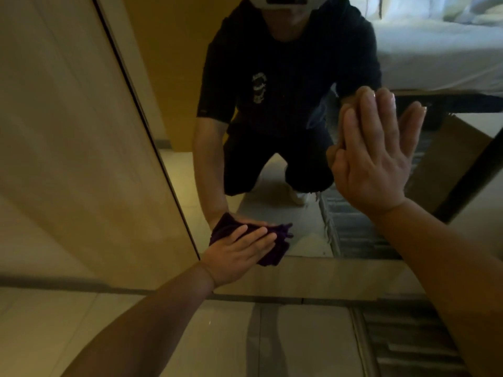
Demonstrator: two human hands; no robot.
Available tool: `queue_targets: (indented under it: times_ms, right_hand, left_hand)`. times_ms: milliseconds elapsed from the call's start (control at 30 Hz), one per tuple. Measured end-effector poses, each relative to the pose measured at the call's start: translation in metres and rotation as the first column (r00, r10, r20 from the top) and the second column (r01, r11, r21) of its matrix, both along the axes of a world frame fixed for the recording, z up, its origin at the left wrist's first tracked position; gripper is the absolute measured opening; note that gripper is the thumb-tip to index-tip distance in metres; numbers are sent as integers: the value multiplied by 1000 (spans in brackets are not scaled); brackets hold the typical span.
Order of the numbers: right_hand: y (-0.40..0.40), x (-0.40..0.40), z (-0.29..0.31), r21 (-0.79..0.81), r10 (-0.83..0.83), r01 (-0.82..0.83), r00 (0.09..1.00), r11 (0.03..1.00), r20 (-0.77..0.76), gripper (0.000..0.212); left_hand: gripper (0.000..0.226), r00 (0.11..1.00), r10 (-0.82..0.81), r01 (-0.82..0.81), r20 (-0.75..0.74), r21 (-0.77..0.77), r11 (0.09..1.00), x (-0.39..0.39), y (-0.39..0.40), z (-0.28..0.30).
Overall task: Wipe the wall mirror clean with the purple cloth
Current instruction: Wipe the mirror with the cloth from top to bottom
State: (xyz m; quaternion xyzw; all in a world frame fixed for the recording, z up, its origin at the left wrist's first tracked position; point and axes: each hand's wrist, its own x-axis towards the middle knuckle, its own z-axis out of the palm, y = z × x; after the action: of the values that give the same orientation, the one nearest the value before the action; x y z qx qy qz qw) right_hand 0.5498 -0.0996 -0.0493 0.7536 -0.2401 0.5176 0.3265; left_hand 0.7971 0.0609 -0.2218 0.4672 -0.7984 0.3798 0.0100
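**Operator:** Grip check. My left hand point(239, 250) lies flat over the purple cloth point(275, 247), palm and fingers pressing it against the mirror point(272, 210); it is pinned under an open palm, not clenched in a fist. My right hand point(378, 156) holds nothing: fingers straight and together, braced flat on the mirror.

**Supervisor:** Where is the cloth on the mirror?

**Operator:** At the mirror's lower left corner, just above its bottom edge and just beside its left edge. Part of the bunched cloth sticks out past my fingertips.

**Supervisor:** Procedure for this step?

**Operator:** I judge the wipe is working the bottom strip. I would keep the pressure even across the whole palm, run overlapping passes along the mirror's bottom edge, and carry the cloth fully into the corner. The bare right palm will probably leave a print, so that patch wants a pass once the hand lifts.

**Supervisor:** Arm pose?

**Operator:** Left forearm reaches down and forward, wrist nearly straight. Right arm extends higher on the mirror, toward its right side, wrist bent back.
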Motion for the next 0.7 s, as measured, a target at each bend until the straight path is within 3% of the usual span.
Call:
queue_targets:
  times_ms: [67, 167, 267, 367, 433, 533, 600, 700]
  right_hand:
    - [4, -3, 1, 22, -30, 30, 1000, 999, -4, 58]
    - [12, -6, 5, 116, -28, 35, 997, 993, -66, 55]
    - [25, -22, 11, 235, 32, -7, 994, 972, -106, 55]
    - [26, -50, 18, 276, 32, -19, 999, 961, -44, 53]
    - [18, -64, 23, 279, 7, -8, 1000, 960, 4, 51]
    - [3, -72, 26, 222, 6, -13, 999, 975, 34, 49]
    - [-6, -71, 22, 176, -16, 13, 1000, 984, 17, 52]
    - [-19, -69, 15, 92, -63, 60, 998, 994, 25, 71]
  left_hand:
    - [50, 999, -12, 13, -34, 48, 999, -4, 4, 13]
    - [42, 976, -61, 63, -207, 8, 998, -21, 2, 44]
    - [35, 925, -148, 104, -351, -142, 984, -44, -6, 102]
    - [30, 865, -290, 118, -409, -397, 910, -64, -20, 183]
    - [28, 839, -381, 103, -389, -574, 812, -77, -36, 241]
    - [29, 887, -333, 46, -321, -655, 754, -94, -67, 293]
    - [33, 936, -259, 51, -238, -636, 770, -102, -82, 285]
    - [34, 952, -263, 136, -155, -557, 820, -107, -85, 230]
